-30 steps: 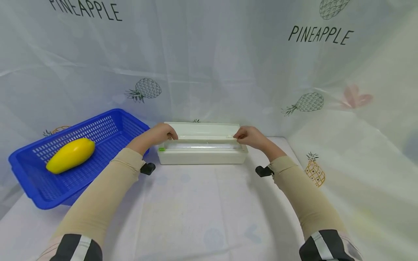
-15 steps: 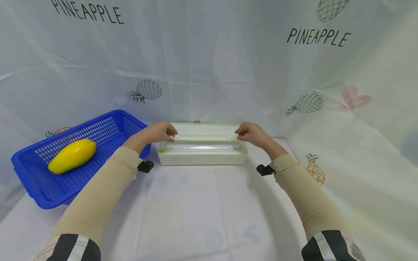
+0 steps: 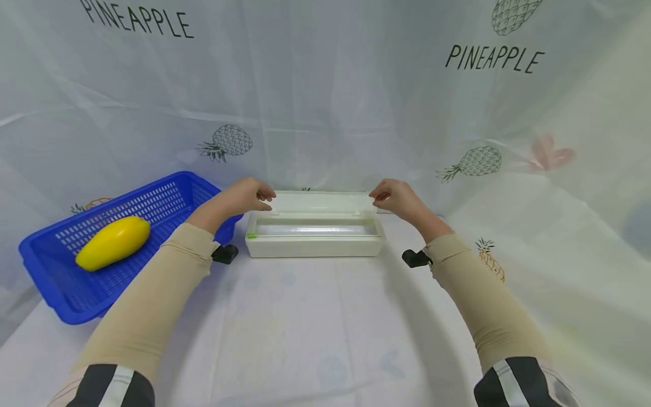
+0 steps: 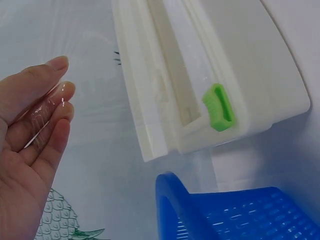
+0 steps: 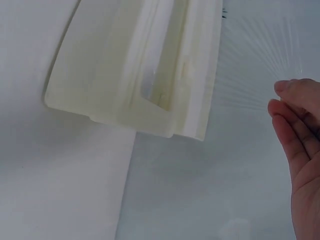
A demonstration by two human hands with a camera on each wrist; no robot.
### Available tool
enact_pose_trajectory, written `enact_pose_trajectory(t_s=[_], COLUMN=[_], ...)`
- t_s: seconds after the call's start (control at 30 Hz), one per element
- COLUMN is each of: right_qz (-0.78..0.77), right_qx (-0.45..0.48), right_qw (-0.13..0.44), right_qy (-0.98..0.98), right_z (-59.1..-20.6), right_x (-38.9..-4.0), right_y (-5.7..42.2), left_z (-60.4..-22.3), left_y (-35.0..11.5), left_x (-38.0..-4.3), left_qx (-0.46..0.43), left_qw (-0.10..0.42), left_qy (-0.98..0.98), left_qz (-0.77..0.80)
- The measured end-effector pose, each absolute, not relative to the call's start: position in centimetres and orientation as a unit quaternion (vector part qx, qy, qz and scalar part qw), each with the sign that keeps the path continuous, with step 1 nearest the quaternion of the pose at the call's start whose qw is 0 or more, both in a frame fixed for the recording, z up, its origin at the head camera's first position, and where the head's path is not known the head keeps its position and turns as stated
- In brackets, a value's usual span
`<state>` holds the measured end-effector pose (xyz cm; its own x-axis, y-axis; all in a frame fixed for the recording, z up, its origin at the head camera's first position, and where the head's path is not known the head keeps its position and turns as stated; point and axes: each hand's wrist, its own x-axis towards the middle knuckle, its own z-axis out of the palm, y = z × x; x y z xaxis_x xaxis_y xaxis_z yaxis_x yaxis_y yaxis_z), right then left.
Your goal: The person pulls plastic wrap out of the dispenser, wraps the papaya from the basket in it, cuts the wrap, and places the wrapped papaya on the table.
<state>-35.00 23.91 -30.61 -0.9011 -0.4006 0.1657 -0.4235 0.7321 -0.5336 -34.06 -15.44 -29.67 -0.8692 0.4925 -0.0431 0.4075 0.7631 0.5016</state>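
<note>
A white cling film dispenser [image 3: 315, 247] stands on the table with its lid [image 3: 320, 202] raised at the back. Inside lies a clear film roll [image 3: 315, 230]. A green cutter slide [image 4: 220, 107] sits at the dispenser's left end. My left hand [image 3: 240, 198], by the lid's left end, pinches clear cling film [image 4: 42, 112] between thumb and fingers. At the lid's right end, my right hand [image 3: 399, 199] pinches the film's other corner, and creases in the cling film [image 5: 270, 55] fan out from those fingertips. The film is barely visible in the head view.
To the left is a blue slotted basket [image 3: 30, 249], partly behind the left forearm, holding a smooth yellow oblong fruit [image 3: 113, 243]. A pineapple-printed sheet [image 3: 325, 113] hangs close behind the dispenser. White cloth [image 3: 305, 322] covers the table in front.
Both hands have risen from the dispenser's opening to the level of the raised lid, moving away from the front. Dispenser and basket stay in place.
</note>
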Motion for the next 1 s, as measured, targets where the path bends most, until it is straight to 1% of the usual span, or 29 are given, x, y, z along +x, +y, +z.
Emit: enact_pose_trajectory(t_s=[0.7, 1.0], right_qz=[0.268, 0.258], right_qx=[0.231, 0.231], right_qw=[0.059, 0.057], right_qy=[-0.933, -0.937], right_z=[-25.6, -23.4], right_x=[-34.7, -34.3], right_y=[23.5, 23.9], left_z=[-25.9, -24.3], left_y=[-15.8, -15.6], left_x=[-33.8, -33.8], left_qx=[0.221, 0.233], left_qw=[0.040, 0.009], left_qy=[0.941, 0.945], left_qz=[0.254, 0.230])
